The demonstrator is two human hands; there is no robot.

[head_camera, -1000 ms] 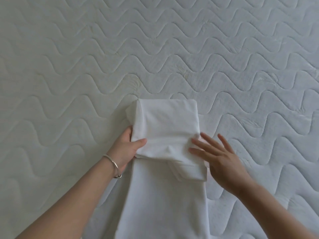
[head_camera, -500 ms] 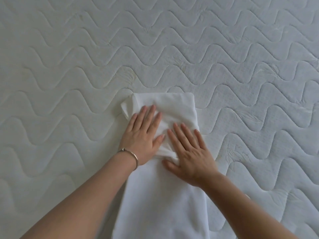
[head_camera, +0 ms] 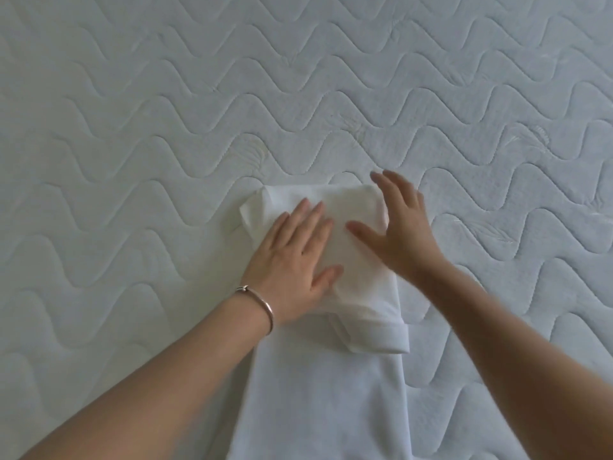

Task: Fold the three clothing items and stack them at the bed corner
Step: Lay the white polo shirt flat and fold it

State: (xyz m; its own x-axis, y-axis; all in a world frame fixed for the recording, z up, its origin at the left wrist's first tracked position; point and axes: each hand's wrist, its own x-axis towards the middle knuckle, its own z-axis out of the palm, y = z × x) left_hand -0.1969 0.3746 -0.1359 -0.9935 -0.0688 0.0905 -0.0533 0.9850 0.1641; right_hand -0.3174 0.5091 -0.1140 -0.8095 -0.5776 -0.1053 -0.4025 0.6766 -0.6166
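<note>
A white garment (head_camera: 331,393) lay on the mattress (head_camera: 132,127). Its far end was folded back on itself into a thick, roughly square pad, and the rest ran toward the person as a flat strip. The cloth looked soft and matte. The pad's far left corner was crumpled, and a hemmed band (head_camera: 381,338) stuck out at its near right corner. The mattress around the garment was pale, quilted in wavy stitched lines and puckered in spots.

A thin metal bracelet (head_camera: 262,303) circled the left wrist at the garment's left edge. The left hand (head_camera: 295,263) rested flat on the pad's left half, fingers straight and slightly spread. The right hand (head_camera: 401,234) was at the pad's right edge with its fingers straight and splayed, the thumb over the cloth. It was blurred, so I could not tell whether it pressed down. The right forearm hid mattress just right of the garment.
</note>
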